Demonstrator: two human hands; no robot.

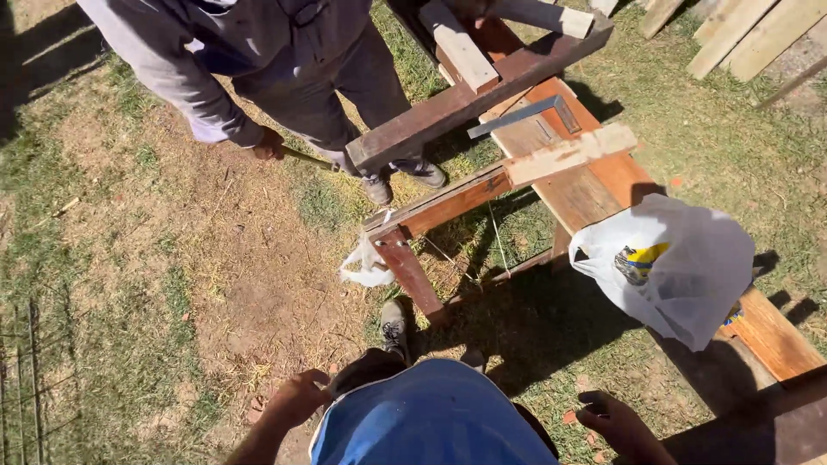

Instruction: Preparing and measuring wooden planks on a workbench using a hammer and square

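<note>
Head view: one wooden frame (482,185) lies on grass. Below it, the left hand (301,396) curls loosely and the right hand (616,422) hangs half open, both empty. One white bag (680,267) sits on its right; another person's hand (269,143) grips one tool at its left.

The frame (448,202) was rough, matt wood, part stained reddish-brown, with a paler raw batten (568,153) splintery at its end, and a dull grey metal square (521,114) lay on the planks. A thin, faintly glossy white plastic bag (680,267) sat crumpled on the board, and a smaller scrap of the same plastic (366,267) hung at the corner. The shirt (431,418) below was matt blue cloth, and the ground (172,284) was dry grass and dusty soil.
</note>
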